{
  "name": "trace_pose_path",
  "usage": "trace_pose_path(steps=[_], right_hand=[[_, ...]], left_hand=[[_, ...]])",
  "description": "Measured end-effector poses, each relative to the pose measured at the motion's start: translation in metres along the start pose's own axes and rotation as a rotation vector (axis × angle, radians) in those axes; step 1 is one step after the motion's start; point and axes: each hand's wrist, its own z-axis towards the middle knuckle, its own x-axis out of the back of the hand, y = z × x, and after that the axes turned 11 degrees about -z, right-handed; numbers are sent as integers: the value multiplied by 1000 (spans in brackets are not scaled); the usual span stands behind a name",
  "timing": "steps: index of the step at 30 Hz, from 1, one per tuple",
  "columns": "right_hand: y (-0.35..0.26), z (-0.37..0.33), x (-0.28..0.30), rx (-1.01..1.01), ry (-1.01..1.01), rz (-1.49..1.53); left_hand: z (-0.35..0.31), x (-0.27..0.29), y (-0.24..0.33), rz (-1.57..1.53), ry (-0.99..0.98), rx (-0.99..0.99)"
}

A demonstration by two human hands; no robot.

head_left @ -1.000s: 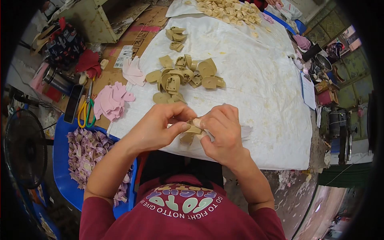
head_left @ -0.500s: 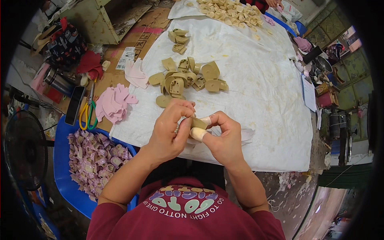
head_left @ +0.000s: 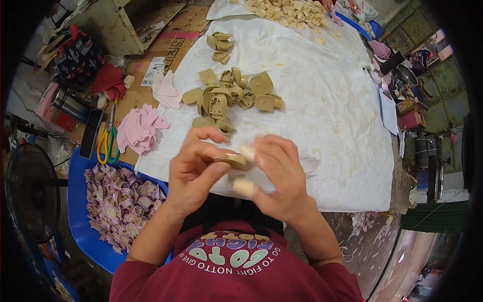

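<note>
Between thumb and fingers of my left hand (head_left: 193, 168) is a tan plastic shoe heel (head_left: 234, 160), held just over the near edge of the white sheet. My right hand (head_left: 279, 171) is beside it, blurred, with thumb and forefinger spread apart and pale wraps on their tips. The right forefinger is close to the heel; I cannot tell whether it touches. Beyond my hands, more tan heels (head_left: 218, 105) lie in a loose heap, and a few others (head_left: 220, 44) sit farther back.
Pink cut pieces (head_left: 141, 130), scissors (head_left: 108, 141) and a phone (head_left: 92, 132) lie at left. Below them stands a blue basin (head_left: 76, 201) of purple-covered pieces. Pale pieces (head_left: 287, 15) are piled at the far end of the white sheet (head_left: 327, 116), near another person's hand (head_left: 353, 6).
My right hand has loosened from the heel and its fingers have spread. The left hand has shifted slightly left, still holding the heel, which is now turned.
</note>
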Motion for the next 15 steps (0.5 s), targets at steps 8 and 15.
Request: trace_pose_path(steps=[8, 15], right_hand=[[4, -29, -12, -742, 70, 1218], [-4, -28, -3, -806, 86, 1301]], left_hand=[[0, -8, 2, 333, -264, -332], [3, -9, 5, 743, -297, -512]])
